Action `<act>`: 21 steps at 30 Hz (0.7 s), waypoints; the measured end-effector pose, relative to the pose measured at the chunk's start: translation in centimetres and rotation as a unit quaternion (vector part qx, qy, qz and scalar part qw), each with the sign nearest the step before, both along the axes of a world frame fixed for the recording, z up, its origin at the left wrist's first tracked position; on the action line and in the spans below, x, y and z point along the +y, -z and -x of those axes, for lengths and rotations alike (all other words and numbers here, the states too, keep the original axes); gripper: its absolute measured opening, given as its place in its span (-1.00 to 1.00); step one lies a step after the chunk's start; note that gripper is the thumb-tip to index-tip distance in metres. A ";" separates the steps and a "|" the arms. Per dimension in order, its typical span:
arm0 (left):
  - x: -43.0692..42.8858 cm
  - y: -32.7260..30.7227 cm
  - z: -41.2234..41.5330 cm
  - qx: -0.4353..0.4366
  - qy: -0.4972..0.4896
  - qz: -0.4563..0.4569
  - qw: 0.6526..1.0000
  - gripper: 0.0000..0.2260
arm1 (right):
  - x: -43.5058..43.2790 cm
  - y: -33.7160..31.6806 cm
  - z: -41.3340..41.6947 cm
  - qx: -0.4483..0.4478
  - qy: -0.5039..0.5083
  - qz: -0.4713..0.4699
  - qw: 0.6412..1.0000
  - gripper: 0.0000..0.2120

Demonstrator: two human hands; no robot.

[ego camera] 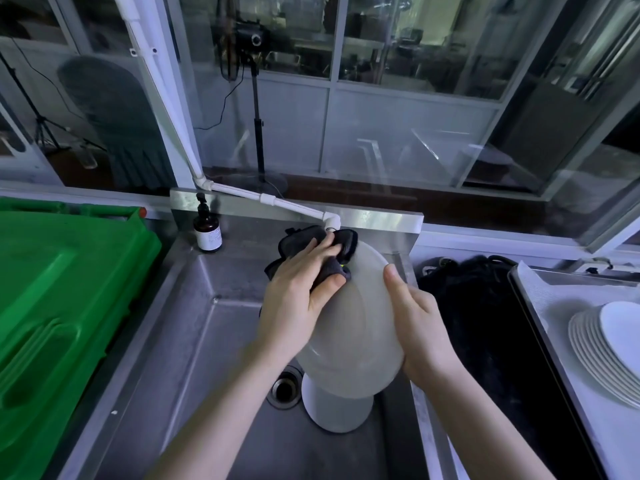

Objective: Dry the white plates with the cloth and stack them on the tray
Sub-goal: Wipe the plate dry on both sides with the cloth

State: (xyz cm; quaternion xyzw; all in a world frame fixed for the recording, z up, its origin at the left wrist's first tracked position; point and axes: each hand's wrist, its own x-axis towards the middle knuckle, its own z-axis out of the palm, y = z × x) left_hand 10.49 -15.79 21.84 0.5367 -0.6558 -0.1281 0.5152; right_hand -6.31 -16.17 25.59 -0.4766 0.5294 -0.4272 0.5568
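over the sink (207,341), the left hand (298,292) clutches one dark cloth (301,240) against one white plate (356,334), whose rim the right hand (419,327) clasps. a second plate (336,410) lies in the sink; right of it, about seven stacked plates (602,358) sit on one tray (540,341).

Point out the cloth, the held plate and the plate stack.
cloth (296,239): head view, on its dark upper-left fold.
held plate (356,327): head view, on its bare middle.
plate stack (588,344): head view, on the stacked rims.

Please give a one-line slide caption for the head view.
Over the sink, left hand presses a dark cloth on a white plate; right hand holds its edge.
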 end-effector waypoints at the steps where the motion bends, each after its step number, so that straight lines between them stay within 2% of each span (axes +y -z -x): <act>1: -0.3 -0.2 -0.2 -0.010 0.008 -0.001 1.000 -0.58 | -0.2 0.0 0.1 -0.011 0.003 -0.003 1.000 -0.53; 4: -0.2 0.4 -0.8 0.020 -0.008 -0.030 0.999 -0.62 | -0.9 -0.6 0.3 -0.056 0.033 -0.006 0.998 -0.54; 9: 3.2 4.4 0.0 0.128 -0.107 -0.078 0.983 -0.67 | -2.2 -1.0 0.8 -0.091 0.129 -0.003 0.987 -0.58; 11: 4.9 5.5 2.0 0.148 -0.121 -0.061 0.980 -0.69 | -2.7 -0.8 0.4 -0.116 0.172 -0.023 0.978 -0.57; 13: 6.3 5.7 4.2 0.150 -0.088 -0.025 0.984 -0.62 | -3.1 -0.5 -0.1 -0.148 0.202 -0.042 0.967 -0.61; 15: 6.7 5.9 4.9 0.129 -0.056 0.013 0.990 -0.59 | -3.0 0.1 -0.6 -0.165 0.216 -0.049 0.961 -0.63; 17: 6.2 5.4 4.2 0.130 -0.056 0.014 0.990 -0.68 | -2.6 0.5 -0.7 -0.167 0.222 -0.046 0.960 -0.60; 21: 4.9 4.3 2.7 0.195 -0.147 -0.053 0.968 -0.69 | -2.3 -0.1 -0.6 -0.154 0.214 -0.014 0.964 -0.57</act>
